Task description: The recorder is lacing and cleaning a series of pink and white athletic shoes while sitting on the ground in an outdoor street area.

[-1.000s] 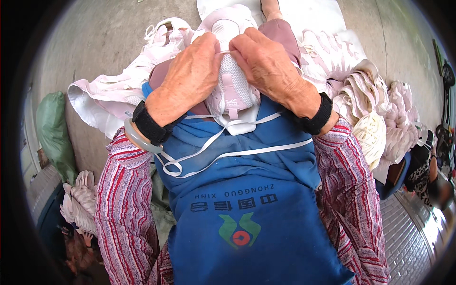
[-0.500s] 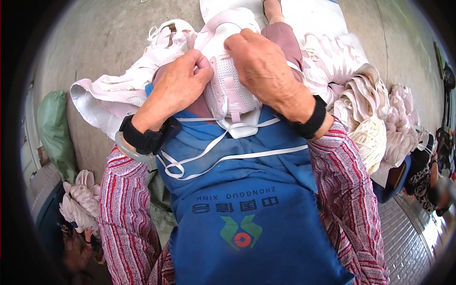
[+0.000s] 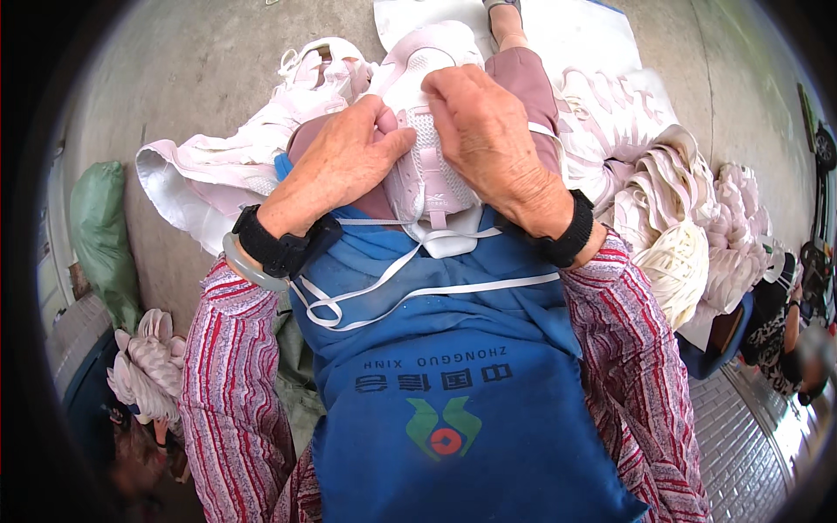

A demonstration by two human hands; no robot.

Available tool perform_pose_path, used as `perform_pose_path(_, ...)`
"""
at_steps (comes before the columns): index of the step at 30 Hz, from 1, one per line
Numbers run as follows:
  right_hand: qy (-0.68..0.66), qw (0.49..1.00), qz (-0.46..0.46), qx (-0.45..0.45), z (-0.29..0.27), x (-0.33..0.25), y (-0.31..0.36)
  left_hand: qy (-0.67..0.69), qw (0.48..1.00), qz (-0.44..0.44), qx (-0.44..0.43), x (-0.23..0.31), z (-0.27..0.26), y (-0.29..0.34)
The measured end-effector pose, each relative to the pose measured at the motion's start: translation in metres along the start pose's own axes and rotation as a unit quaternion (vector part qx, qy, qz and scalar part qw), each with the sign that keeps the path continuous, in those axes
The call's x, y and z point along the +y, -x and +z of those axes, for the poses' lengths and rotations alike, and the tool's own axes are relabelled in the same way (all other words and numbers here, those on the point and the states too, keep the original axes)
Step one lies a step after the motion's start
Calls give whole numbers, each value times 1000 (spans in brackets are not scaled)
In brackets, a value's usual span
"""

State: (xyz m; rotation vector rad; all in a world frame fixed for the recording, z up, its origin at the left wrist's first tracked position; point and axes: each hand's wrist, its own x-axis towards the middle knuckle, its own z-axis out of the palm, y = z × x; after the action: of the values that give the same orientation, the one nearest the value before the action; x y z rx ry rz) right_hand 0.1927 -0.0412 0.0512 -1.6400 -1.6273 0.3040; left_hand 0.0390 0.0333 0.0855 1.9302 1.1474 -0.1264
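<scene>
A pale pink and white shoe upper (image 3: pixel 433 179) lies over my lap, its mesh tongue facing up. My left hand (image 3: pixel 353 150) is closed at the left eyelet edge, thumb and forefinger pinched together against the upper. Across from it, my right hand (image 3: pixel 493 139) bends over the right edge with curled fingers; what its fingertips grip is hidden. A flat white shoelace (image 3: pixel 375 281) crosses the tongue end and loops loosely over my blue apron (image 3: pixel 453 349).
More pink and white uppers (image 3: pixel 235 139) lie to the left. Stacked uppers (image 3: pixel 663 179) and a bundle of white laces (image 3: pixel 678 270) are at the right. A green sack (image 3: pixel 103 235) stands far left. Other people are partly visible at both lower sides.
My left thumb has moved rightward over the eyelet edge. My right hand has shifted slightly, still over the upper. The whole view has moved a little.
</scene>
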Motion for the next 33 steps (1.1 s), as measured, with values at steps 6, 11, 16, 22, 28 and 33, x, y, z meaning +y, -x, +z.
perform_pose_path(6,11,996,53,-69,-21,0,11,-9,1000,13,1,1,1,1)
perform_pose_path(11,65,993,84,-43,-9,-9,10,-23,999,18,-13,1,-1,-2)
perform_pose_path(16,-10,990,139,-37,2,-1,8,-38,999,28,-12,0,-1,-5)
perform_pose_path(22,-46,982,170,-68,-9,-4,3,-27,999,46,5,-7,2,-4)
perform_pose_path(28,24,991,122,-43,-16,-4,6,8,999,43,-24,-1,-1,-9)
perform_pose_path(33,95,993,60,-42,-16,-17,10,28,999,13,-27,-4,-2,-7)
